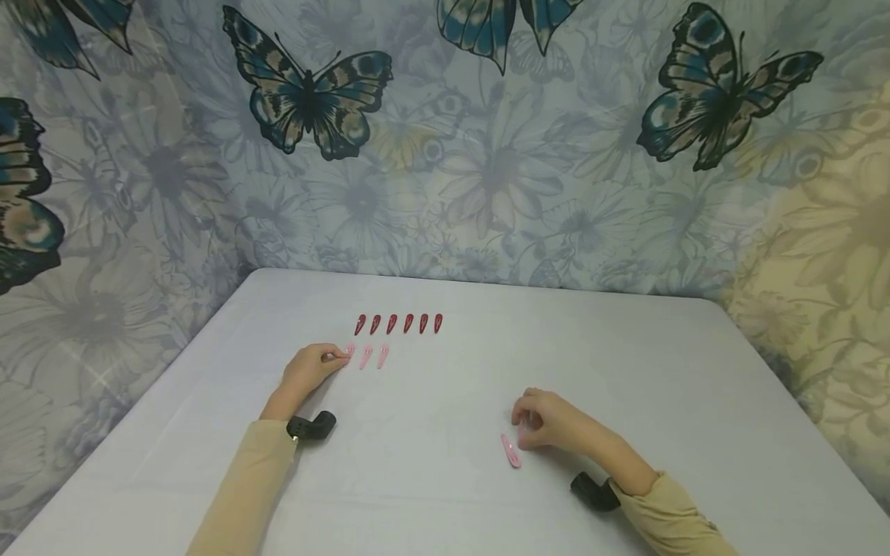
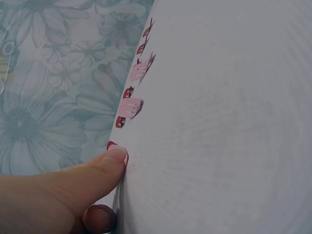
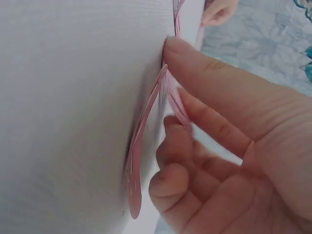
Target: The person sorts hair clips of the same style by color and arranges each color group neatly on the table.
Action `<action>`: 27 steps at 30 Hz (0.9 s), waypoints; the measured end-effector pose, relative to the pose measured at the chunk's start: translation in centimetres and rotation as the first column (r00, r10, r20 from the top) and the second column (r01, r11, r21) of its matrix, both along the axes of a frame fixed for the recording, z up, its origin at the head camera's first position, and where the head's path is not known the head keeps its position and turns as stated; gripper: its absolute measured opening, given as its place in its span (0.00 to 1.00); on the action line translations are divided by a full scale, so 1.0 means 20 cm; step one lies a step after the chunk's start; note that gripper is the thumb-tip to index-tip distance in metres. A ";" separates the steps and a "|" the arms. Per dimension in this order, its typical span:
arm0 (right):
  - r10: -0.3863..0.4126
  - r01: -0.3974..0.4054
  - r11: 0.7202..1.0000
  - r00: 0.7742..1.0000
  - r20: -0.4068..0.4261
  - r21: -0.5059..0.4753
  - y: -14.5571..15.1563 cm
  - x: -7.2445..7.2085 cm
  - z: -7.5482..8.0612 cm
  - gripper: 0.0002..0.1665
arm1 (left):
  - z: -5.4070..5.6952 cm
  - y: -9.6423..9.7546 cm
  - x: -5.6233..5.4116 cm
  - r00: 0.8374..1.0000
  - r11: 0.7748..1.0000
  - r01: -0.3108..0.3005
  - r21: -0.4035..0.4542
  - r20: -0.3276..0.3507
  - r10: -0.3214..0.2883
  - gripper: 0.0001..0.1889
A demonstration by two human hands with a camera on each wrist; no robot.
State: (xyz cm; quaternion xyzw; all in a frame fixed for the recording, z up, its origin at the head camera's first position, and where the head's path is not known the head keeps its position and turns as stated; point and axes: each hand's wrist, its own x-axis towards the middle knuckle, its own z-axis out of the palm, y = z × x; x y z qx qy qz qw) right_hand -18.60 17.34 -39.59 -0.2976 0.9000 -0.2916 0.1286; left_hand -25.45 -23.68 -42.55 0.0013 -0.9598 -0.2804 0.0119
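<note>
At the near end of a pink row, my left hand (image 1: 309, 374) pinches a pink snap hair clip (image 2: 123, 155) by thumb and finger at the table surface. Right beside it lie two more pink clips (image 1: 365, 357). Behind them runs a straight row of several dark red hair clips (image 1: 408, 323). Over on the right, my right hand (image 1: 552, 419) has its thumb and fingers curled round a pink hair clip (image 3: 179, 108), partly hidden by them. Another pink clip (image 1: 511, 452) lies on the table just in front of those fingers.
The white table (image 1: 431, 494) reaches back to a wall (image 1: 487, 208) covered in a flower and butterfly print. A black camera (image 1: 313, 425) is strapped to the left wrist, and another black camera (image 1: 595, 492) to the right.
</note>
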 end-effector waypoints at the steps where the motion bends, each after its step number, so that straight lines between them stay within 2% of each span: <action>1: -0.006 0.007 1.000 1.000 0.014 -0.004 0.00 0.00 0.00 0.10 | 0.00 0.00 0.00 1.000 1.000 0.001 0.001 -0.001 -0.001 0.12; 6: -0.032 0.038 0.998 0.992 0.121 -0.042 0.00 0.00 0.01 0.07 | 0.00 0.00 0.00 1.000 1.000 0.001 0.003 -0.002 -0.001 0.13; 11: -0.018 0.028 0.998 0.988 0.155 -0.062 0.01 0.01 0.02 0.05 | 0.00 0.01 0.00 1.000 1.000 -0.004 0.005 0.007 0.004 0.13; 18: 0.021 -0.005 0.996 0.986 0.168 -0.090 0.03 0.01 0.06 0.04 | 0.01 0.01 0.00 1.000 1.000 -0.008 0.009 0.016 0.008 0.13; 21: 0.020 -0.008 0.996 0.989 0.148 -0.085 0.03 0.01 0.06 0.07 | 0.01 0.01 0.00 1.000 1.000 -0.010 0.007 0.020 0.010 0.13; 27: -0.003 0.015 0.993 0.995 0.100 -0.114 0.04 -0.01 0.05 0.04 | 0.01 0.01 0.00 1.000 1.000 -0.011 0.003 0.024 0.011 0.12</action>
